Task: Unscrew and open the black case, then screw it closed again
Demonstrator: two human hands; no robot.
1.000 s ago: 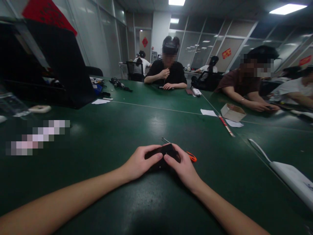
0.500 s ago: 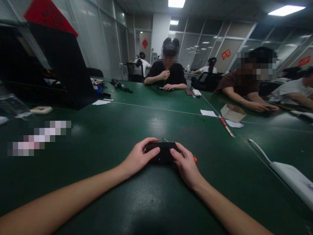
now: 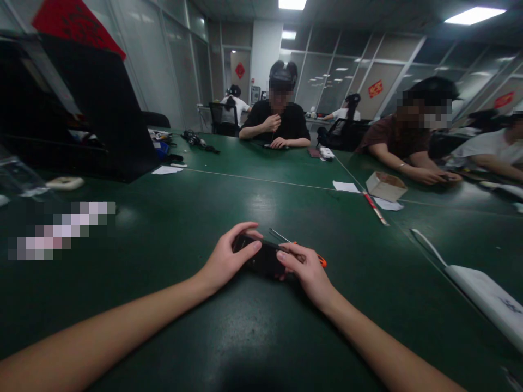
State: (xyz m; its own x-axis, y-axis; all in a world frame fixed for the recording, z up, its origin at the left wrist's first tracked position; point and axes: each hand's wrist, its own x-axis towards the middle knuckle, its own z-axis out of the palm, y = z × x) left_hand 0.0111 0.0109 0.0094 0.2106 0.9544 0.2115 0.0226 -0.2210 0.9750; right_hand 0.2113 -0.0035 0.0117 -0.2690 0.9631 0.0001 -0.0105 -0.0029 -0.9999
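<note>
The left hand (image 3: pixel 226 257) and right hand (image 3: pixel 307 270) both grasp a small flat black device (image 3: pixel 261 258), smooth and oblong, fingers curled over its ends. It rests on the matte green bench (image 3: pixel 253 332) between them. Just beyond the right hand lies an orange-handled tool (image 3: pixel 316 257) with a thin metal shaft.

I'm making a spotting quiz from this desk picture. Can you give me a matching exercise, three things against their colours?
Things:
1. small flat device held by the left hand and the right hand
2. screwdriver handle
3. open cardboard box

Colours:
a. orange
b. pale brown
c. black

Pairs: 1-c, 2-a, 3-b
</note>
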